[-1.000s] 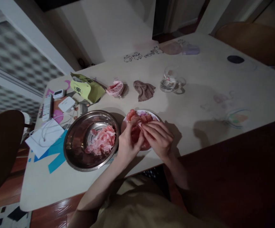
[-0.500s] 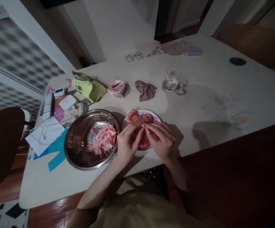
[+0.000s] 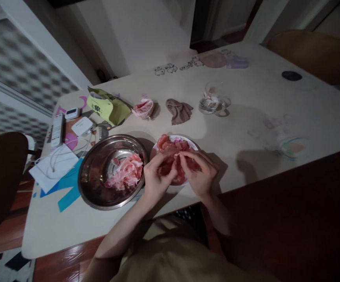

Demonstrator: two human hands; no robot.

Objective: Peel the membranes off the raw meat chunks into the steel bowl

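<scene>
My left hand (image 3: 157,175) and my right hand (image 3: 201,174) meet above a white plate (image 3: 194,143) of red pomelo flesh (image 3: 164,142). Both are closed, with thumbs and fingertips pinching a small pale pink pomelo piece (image 3: 176,156) between them. The fingers cover much of that piece and part of the plate. Left of my left hand stands a steel bowl (image 3: 92,184) holding a heap of pink and whitish pomelo membranes (image 3: 127,172).
Behind the plate lie a pink pomelo remnant (image 3: 144,108), a crumpled brown cloth (image 3: 179,111) and a glass mug (image 3: 212,105). A yellow-green bag (image 3: 109,106), a remote (image 3: 57,130), a white charger (image 3: 82,126) with cable and paper (image 3: 52,168) occupy the table's left side.
My fingertips have shifted slightly over the plate, still pinching. The view has moved a little; the bowl and the other things stay in place.
</scene>
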